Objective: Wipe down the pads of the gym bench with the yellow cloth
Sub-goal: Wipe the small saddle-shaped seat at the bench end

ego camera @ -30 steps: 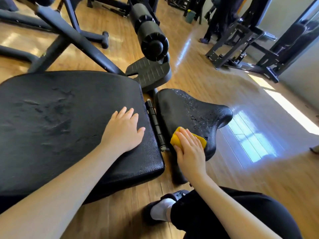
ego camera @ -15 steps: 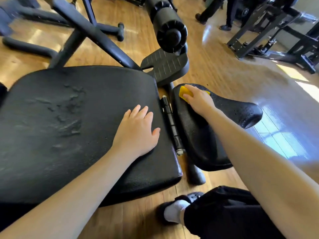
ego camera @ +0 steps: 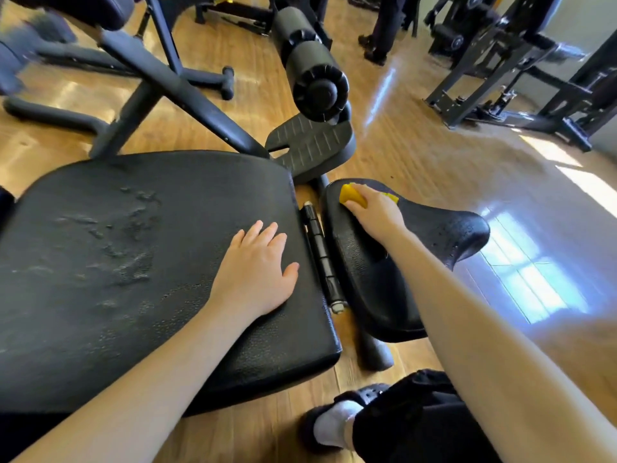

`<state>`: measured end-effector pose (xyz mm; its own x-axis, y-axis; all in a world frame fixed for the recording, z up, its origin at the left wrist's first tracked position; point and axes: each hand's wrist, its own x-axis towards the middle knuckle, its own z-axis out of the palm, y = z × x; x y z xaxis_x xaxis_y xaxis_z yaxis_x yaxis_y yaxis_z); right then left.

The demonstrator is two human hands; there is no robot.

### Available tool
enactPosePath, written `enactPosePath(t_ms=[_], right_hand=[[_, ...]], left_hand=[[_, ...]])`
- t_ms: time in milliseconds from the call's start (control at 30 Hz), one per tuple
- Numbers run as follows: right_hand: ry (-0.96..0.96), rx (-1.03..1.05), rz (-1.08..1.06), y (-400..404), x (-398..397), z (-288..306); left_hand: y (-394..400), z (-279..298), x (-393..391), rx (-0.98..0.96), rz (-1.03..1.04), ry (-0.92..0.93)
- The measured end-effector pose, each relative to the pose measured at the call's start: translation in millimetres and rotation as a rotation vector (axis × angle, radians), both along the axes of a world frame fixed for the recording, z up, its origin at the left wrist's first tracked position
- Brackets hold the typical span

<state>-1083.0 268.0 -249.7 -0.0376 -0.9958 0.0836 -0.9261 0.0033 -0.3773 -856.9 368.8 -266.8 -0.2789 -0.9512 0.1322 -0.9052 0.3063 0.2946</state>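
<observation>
- A wooden gym floor (ego camera: 417,155) shines with window light at 3 o'clock; dark machine frames (ego camera: 507,81) stand at 1 o'clock.
- The large black pad (ego camera: 133,262) of the gym bench fills 9 o'clock, its surface wrinkled and speckled.
- The left hand (ego camera: 257,272) lies flat on that pad, fingers straight and spread.
- The smaller seat pad (ego camera: 434,228) sits just right of a hinge (ego camera: 322,259).
- The right hand (ego camera: 374,212) presses the yellow cloth (ego camera: 352,195) onto the seat pad's far end, fingers curled over it.
- A foam roller (ego camera: 314,75) rises at 12 o'clock.
- No readable writing or brand shows.
</observation>
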Motion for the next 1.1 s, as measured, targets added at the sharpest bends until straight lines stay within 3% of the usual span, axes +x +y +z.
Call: enactPosePath(t_ms=[200,533,867,1000,1100], right_hand=[[-0.078,-0.039,-0.043,77.8,5.5,-4.0],[-0.047,-0.239,-0.120,195.0,18.2,-30.6],[0.012,-0.157,-0.091,151.8,-4.5,-19.0],[-0.040,-0.050,-0.088,119.8,-19.1,1.0],[-0.066,-0.095,-0.135,137.5,-11.7,-4.6]], left_hand=[[-1.1,0.8,1.0,0.030,-0.013,-0.011],[3.2,5.7,1.6,0.059,-0.026,-0.042],[0.4,0.0,1.1,0.032,-0.016,-0.023],[0.7,1.9,0.6,0.038,-0.018,-0.017],[2.2,4.0,0.9,0.050,-0.020,-0.008]])
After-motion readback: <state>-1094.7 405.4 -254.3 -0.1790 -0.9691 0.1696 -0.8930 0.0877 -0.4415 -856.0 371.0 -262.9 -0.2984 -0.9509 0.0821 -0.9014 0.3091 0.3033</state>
